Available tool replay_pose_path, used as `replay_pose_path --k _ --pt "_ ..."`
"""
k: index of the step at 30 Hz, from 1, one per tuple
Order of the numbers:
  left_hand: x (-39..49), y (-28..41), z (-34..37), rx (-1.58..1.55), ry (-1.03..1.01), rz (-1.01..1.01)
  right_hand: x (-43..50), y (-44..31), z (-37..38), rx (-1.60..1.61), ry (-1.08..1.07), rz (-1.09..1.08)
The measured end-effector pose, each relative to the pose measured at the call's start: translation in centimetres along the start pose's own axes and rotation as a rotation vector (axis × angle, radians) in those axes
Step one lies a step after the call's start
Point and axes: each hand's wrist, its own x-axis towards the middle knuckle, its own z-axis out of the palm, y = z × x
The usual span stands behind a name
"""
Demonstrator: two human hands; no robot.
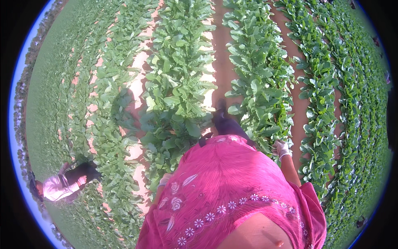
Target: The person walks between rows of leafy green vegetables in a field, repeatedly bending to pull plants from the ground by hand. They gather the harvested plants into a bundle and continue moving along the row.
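Observation:
My right hand [281, 147], in a pale glove, is low at the edge of a row of broad-leaved green plants [258, 87]. Its fingers are curled against the leaves; whether they grip a stem or leaf is too small to tell. On the other side, my left hand [165, 178] is also pale-gloved and mostly hidden behind my pink embroidered garment [227, 174]. It is beside another leafy crop row [177, 71], and its fingers are out of sight.
Between the two rows runs a bare soil furrow [224, 53], where my dark-clad leg [228, 124] stands. More crop rows [320, 102] extend to both sides. At the left, another person [62, 183] in a light top stands among the plants. Trees [23, 84] line the field's far edge.

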Motion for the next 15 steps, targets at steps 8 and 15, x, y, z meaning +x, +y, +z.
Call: replay_pose_path --k 8,15 --pt "5.1 18.8 -10.8 0.303 0.073 -0.007 2.8 -7.3 5.7 0.029 -0.040 0.027" --pt "12.6 31.1 -18.6 -0.191 0.157 0.386 6.2 -15.4 8.5 0.081 -0.104 0.095"
